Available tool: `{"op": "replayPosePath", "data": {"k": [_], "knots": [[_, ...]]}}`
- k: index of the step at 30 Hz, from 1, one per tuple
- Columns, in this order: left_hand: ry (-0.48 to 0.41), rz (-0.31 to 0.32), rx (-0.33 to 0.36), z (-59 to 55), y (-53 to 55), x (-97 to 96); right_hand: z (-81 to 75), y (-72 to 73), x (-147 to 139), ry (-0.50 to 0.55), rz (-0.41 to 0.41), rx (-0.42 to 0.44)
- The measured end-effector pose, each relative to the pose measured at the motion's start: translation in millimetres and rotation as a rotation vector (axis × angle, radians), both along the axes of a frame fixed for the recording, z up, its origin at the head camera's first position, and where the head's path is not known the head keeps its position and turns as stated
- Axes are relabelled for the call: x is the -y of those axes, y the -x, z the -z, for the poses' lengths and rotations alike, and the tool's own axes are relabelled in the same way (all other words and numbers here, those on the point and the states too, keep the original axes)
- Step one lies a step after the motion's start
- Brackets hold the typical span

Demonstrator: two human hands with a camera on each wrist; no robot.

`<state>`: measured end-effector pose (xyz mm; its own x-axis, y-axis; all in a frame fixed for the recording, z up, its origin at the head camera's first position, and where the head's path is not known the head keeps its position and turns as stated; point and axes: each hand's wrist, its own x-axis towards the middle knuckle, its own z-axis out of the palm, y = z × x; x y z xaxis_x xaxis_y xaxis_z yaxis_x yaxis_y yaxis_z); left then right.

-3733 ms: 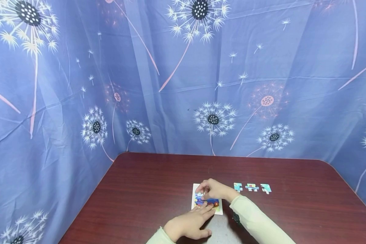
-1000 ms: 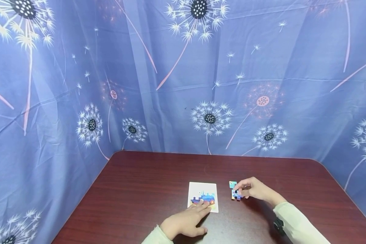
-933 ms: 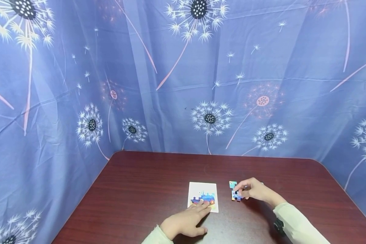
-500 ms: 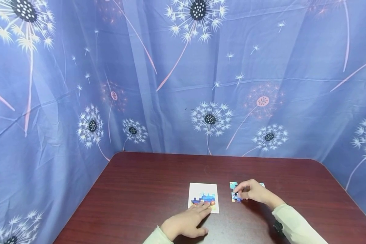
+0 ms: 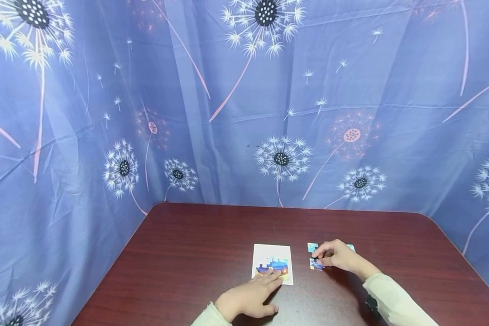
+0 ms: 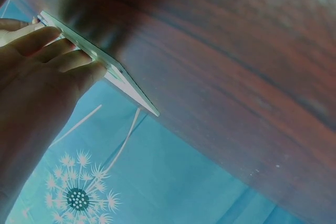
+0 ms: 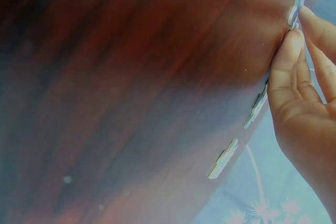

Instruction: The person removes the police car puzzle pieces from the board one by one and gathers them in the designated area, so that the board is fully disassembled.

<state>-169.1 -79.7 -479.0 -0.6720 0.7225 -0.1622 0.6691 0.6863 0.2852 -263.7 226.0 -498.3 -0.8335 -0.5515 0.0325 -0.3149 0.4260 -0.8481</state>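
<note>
A white-bordered jigsaw puzzle board (image 5: 271, 250) with a blue vehicle picture lies on the table; its upper part shows plain white. My left hand (image 5: 248, 296) rests on its near part with fingers stretched out. Right of the board, my right hand (image 5: 339, 257) pinches a blue jigsaw piece (image 5: 315, 265) between thumb and fingertips, low at the tabletop. In the right wrist view the held jigsaw piece (image 7: 296, 8) is seen edge-on; whether it touches the table I cannot tell. Just behind it lies a turquoise jigsaw piece (image 5: 312, 247). The right hand hides part of the row.
Another jigsaw piece (image 5: 351, 247) shows behind the right hand. Two pieces lie flat past the thumb in the right wrist view, the nearer being a pale piece (image 7: 223, 158). A dark red wooden table (image 5: 195, 253) meets a blue dandelion curtain (image 5: 228, 149) behind and left.
My right hand has moved from over the board rightward to the loose pieces. During the last second it barely shifts, the held piece tilting slightly. The left hand stays on the board.
</note>
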Motion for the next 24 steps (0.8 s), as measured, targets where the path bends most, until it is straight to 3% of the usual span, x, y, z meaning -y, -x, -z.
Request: {"op": "replayPosePath", "data": {"k": [5, 15, 24], "knots": [[-0.009, 0.015, -0.022, 0.6, -0.5, 0.9, -5.0, -1.1, 2, 0.018, -0.015, -0.005], [0.007, 0.007, -0.026, 1.9, 0.0, 1.3, -22.3, 1.6, 26, -0.01, -0.04, -0.108], [0.001, 0.013, -0.025, 2.6, 0.0, 1.0, -24.6, 8.4, 64, 0.039, -0.06, -0.067]]}}
